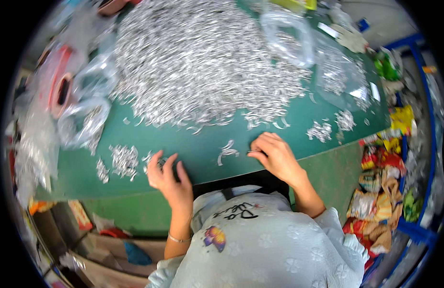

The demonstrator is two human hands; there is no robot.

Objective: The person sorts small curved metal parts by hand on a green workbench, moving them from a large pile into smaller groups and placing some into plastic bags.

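Observation:
A large heap of small, curved silvery metal pieces [198, 62] covers the far middle of the green table [193, 149]. My left hand [171, 182] is at the near edge, its fingers apart, beside a small group of pieces [146, 157] that it partly hides. My right hand [277, 156] has its fingers curled, with the thumb and forefinger pinched at a small silvery piece [253, 151], mostly hidden by the fingers. Between my hands lie a few loose curved pieces [227, 151].
Small piles sit at left [124, 161] and right [319, 131]. Clear plastic bags [85, 122] line the left side, and another bag of pieces [339, 74] is at the far right. A blue-framed rack [426, 192] stands right, beside colourful packets [375, 206].

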